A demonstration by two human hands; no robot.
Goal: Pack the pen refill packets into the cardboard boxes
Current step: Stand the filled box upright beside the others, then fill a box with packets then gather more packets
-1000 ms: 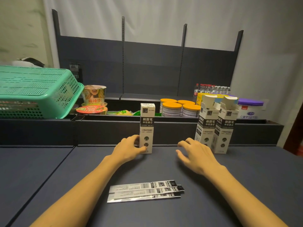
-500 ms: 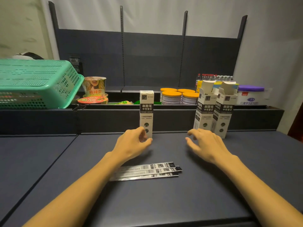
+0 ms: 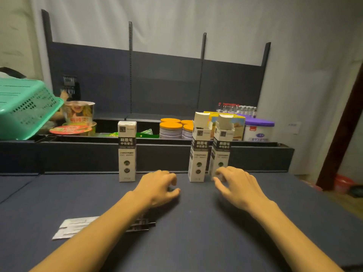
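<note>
Three tall white-and-black cardboard boxes stand on the dark table. The closed box [image 3: 127,152] is at the left. Two boxes with raised top flaps, one [image 3: 198,149] beside the other [image 3: 222,148], stand at the right. My left hand [image 3: 159,186] hovers between the closed box and the open pair, fingers loosely curled, holding nothing. My right hand [image 3: 238,186] is just in front of the rightmost open box, fingers near its base, holding nothing. Flat pen refill packets [image 3: 75,226] lie on the table near me, partly hidden under my left forearm.
A green plastic basket [image 3: 23,108] sits at the back left. Behind the table's raised dark ledge [image 3: 161,154] are noodle cups [image 3: 78,116], orange-lidded tins [image 3: 170,129], a purple-lidded tub [image 3: 258,129] and bottles [image 3: 236,108]. A dark shelf panel [image 3: 157,81] rises behind.
My left hand has let go of the closed box and moved right of it. My right hand has moved right to the base of the rightmost open box. The view has shifted right.
</note>
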